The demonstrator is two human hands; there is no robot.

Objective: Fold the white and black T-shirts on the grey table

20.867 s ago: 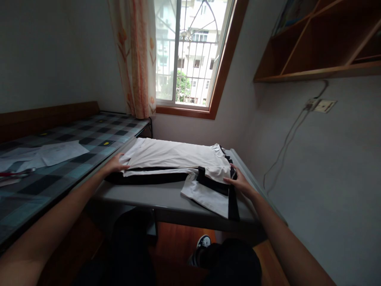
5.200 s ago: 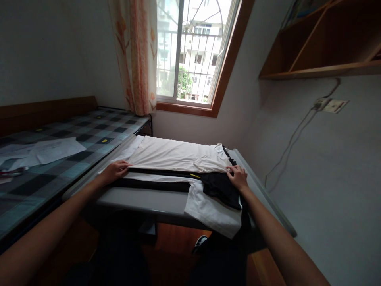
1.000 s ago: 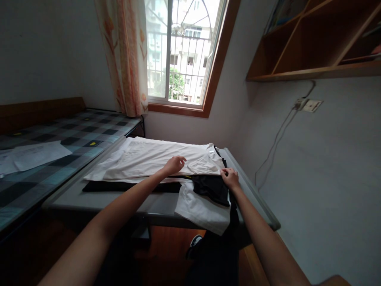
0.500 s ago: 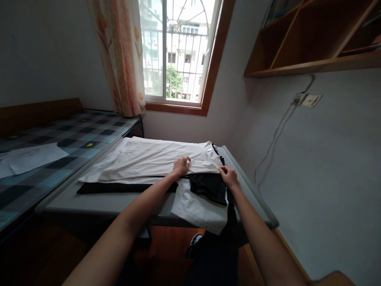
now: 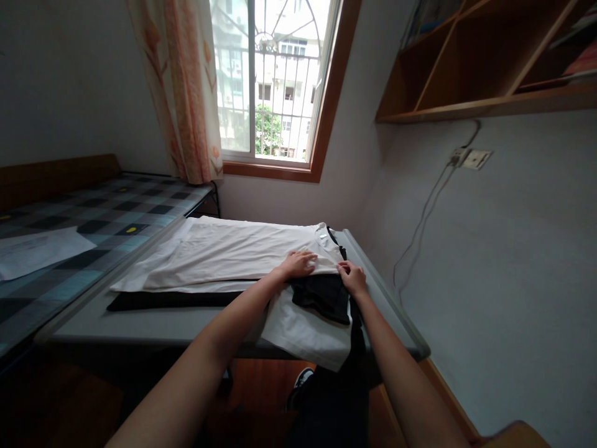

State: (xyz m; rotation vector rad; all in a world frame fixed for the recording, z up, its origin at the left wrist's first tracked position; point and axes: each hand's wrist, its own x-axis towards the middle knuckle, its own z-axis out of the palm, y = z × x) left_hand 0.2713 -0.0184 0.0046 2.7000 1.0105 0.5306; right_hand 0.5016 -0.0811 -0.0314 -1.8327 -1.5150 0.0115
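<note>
A white T-shirt (image 5: 233, 252) lies spread lengthwise on a grey table (image 5: 153, 325), its collar toward the right end. Black cloth (image 5: 172, 300) shows beneath it along the near side. My left hand (image 5: 300, 264) rests on the shirt near the shoulder, fingers stretched out. At the shirt's near right edge, my right hand (image 5: 353, 277) pinches the white fabric between thumb and fingers. Between and below the hands is a bunched black piece (image 5: 323, 298), on top of a white sleeve-like part (image 5: 305, 336) that hangs over the table's front edge.
A bed with a checked cover (image 5: 153, 202) stands on the left, holding sheets of paper (image 5: 41, 250). Behind the table are a barred window (image 5: 280, 93) and a curtain (image 5: 186, 93). On the right wall hang a wooden shelf (image 5: 471, 106) and a socket (image 5: 476, 159) with a cable.
My left hand has slid right along the shirt, toward my right hand, and its fingers have flattened out. My right hand keeps its pinch on the shirt edge. The view has shifted slightly.
</note>
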